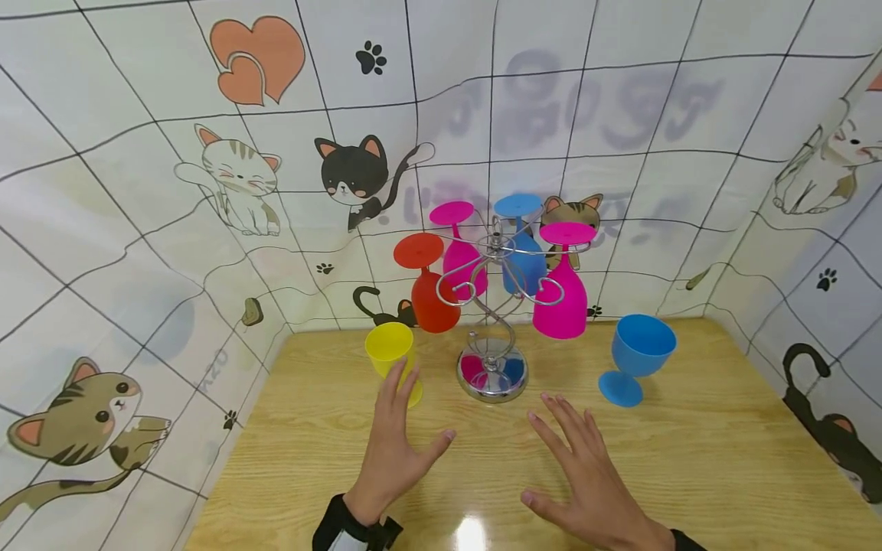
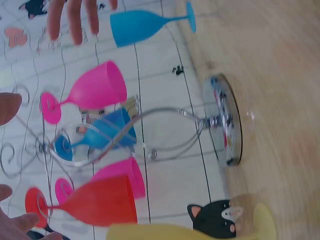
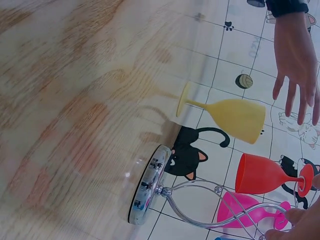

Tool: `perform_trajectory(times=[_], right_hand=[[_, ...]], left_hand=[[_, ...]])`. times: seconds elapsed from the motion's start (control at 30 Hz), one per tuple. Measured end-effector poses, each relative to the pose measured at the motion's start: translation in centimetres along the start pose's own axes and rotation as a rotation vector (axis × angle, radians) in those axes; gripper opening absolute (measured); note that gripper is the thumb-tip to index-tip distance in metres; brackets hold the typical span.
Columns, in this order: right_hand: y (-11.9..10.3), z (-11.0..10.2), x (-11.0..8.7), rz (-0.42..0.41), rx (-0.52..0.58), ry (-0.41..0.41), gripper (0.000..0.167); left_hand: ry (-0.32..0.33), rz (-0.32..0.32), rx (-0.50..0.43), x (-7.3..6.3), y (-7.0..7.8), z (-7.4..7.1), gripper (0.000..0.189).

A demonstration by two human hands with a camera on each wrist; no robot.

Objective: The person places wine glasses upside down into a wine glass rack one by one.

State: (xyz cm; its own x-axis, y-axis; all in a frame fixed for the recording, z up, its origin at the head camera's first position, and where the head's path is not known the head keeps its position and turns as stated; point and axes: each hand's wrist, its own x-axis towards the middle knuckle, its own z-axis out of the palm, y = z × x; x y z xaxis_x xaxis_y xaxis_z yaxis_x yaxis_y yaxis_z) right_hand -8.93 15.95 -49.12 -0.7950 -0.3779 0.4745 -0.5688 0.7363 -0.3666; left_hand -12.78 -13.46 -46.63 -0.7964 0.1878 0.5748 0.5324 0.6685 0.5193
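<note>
A chrome glass rack [image 1: 493, 375] stands on the wooden table. Upside down on it hang a red goblet [image 1: 436, 302], a pink goblet [image 1: 561, 306] at front right, another pink goblet [image 1: 463, 260] behind and a blue goblet [image 1: 524, 264]. To the left of the rack a yellow goblet [image 1: 387, 344] stands upright, partly covered by my left hand [image 1: 393, 451], whose fingers are spread and hold nothing. My right hand [image 1: 586, 474] hovers in front of the rack, fingers spread, nothing in it. Beyond it at the right, a second blue goblet [image 1: 642, 348] stands upright.
A white cloth [image 1: 372, 268] with a black grid and cartoon cats hangs behind the table [image 1: 717, 444] and along both sides. A dark band [image 1: 351, 528] circles my left wrist.
</note>
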Motion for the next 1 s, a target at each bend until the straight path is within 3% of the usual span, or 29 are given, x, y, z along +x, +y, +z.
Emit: perform_trajectory(times=[0.23, 0.33, 0.47, 0.6, 1.0], right_hand=[[0.1, 0.1, 0.0, -0.001, 0.005, 0.003, 0.094], [0.1, 0.0, 0.1, 0.002, 0.010, 0.003, 0.094], [0.2, 0.1, 0.1, 0.006, 0.010, -0.003, 0.094], [0.2, 0.1, 0.1, 0.016, 0.013, -0.010, 0.094], [0.0, 0.3, -0.7, 0.058, 0.036, -0.003, 0.095]], left_hand=[[0.124, -0.072, -0.139, 2.0, -2.5, -1.8, 0.108], [0.155, -0.139, -0.181, 2.5, -3.3, -1.9, 0.111], [0.174, -0.248, -0.224, 3.2, -4.4, -1.6, 0.113], [0.186, -0.315, -0.283, 3.8, -5.5, -1.0, 0.115], [0.193, -0.378, -0.406, 4.4, -8.6, 0.6, 0.119]])
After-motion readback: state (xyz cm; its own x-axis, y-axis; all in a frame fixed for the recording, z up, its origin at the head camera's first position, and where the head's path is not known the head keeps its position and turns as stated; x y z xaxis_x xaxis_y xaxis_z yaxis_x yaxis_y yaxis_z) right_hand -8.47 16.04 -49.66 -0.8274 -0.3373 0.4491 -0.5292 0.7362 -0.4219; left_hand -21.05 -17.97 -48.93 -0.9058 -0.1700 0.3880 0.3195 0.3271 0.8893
